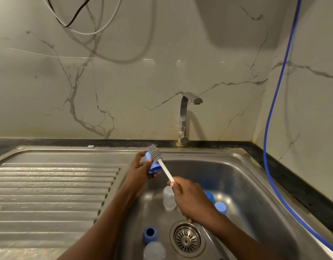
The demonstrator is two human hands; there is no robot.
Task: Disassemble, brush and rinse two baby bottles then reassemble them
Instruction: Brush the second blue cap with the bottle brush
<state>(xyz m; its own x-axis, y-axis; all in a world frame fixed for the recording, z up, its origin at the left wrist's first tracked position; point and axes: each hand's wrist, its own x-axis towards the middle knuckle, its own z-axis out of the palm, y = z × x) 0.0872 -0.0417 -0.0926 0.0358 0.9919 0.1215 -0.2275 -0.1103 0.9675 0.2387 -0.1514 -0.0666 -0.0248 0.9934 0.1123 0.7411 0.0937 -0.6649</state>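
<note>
My left hand grips a blue bottle cap above the left rim of the sink. My right hand holds the white handle of a bottle brush, whose grey bristle head lies against the top of the cap. Down in the steel sink lies a clear bottle body, partly hidden by my right hand. A blue screw ring and a clear dome piece sit near the drain. Two more blue parts lie behind my right wrist.
A chrome tap stands at the back of the sink, spout turned right, no water running. A ribbed steel draining board stretches to the left. A blue hose hangs down the right wall and across the counter. Cables dangle at the upper left.
</note>
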